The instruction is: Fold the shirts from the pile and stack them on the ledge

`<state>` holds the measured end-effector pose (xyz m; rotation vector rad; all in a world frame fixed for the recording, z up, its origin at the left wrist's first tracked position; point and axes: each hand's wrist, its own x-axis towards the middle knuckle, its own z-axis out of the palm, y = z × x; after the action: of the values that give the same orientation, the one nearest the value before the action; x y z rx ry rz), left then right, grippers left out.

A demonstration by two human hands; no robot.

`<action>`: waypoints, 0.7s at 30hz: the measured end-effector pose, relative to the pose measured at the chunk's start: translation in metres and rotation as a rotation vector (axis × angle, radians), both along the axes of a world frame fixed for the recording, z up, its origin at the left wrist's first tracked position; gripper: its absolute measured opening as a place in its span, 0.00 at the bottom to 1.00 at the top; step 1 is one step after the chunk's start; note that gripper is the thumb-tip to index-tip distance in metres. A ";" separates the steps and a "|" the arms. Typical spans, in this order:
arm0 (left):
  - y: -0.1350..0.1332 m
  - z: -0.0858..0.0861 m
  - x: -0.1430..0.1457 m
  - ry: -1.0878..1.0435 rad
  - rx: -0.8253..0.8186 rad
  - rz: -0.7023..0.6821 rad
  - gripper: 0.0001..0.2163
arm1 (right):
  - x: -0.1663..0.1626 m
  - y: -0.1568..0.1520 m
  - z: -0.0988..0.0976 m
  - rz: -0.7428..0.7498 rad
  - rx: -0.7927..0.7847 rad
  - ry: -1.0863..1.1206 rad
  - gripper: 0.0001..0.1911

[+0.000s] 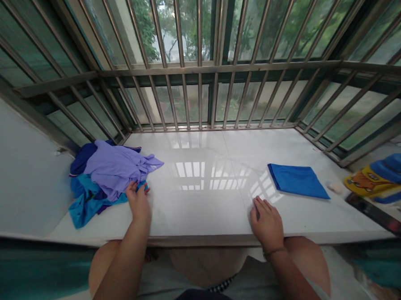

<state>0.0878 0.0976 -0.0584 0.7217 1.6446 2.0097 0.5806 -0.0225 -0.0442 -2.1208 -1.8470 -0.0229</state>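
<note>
The lilac garment (112, 166) lies at ten o'clock from the nearer left hand (137, 198), long axis roughly nine-to-three; whether those curled fingers pinch it I cannot tell, while the right hand (267, 219) rests loosely spread on the counter (200, 217).

I could read no words, brands or numbers through the head camera. The yellow-and-blue container (395, 175) bore a cartoon animal (359, 181) and a small badge (373, 176), too blurred for me to make out. I saw a reddish patch on the dark box (377, 214) and a small pale mark on the purple garment (110, 168), neither legible.
</note>
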 end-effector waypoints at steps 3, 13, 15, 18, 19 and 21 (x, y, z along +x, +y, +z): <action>0.001 0.002 0.003 -0.014 0.002 -0.042 0.25 | -0.001 0.000 0.000 -0.005 -0.002 0.011 0.29; -0.007 0.016 0.014 0.099 -0.209 -0.082 0.25 | -0.002 0.000 0.002 0.000 0.004 -0.003 0.29; -0.010 0.026 0.017 0.162 -0.270 -0.098 0.25 | -0.001 0.000 0.000 0.005 0.019 -0.010 0.28; -0.018 0.043 0.031 0.384 -0.409 -0.183 0.21 | -0.001 0.001 -0.004 0.004 0.105 -0.008 0.27; -0.024 0.048 0.043 0.446 -0.453 -0.220 0.20 | -0.001 0.001 -0.006 0.005 0.138 -0.007 0.26; -0.044 0.054 0.078 0.501 -0.501 -0.344 0.19 | -0.001 0.001 -0.009 0.014 0.185 -0.011 0.25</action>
<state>0.1654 0.0537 -0.0042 1.2678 2.0129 1.1618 0.5798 -0.0214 -0.0532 -1.9852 -1.7905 -0.1954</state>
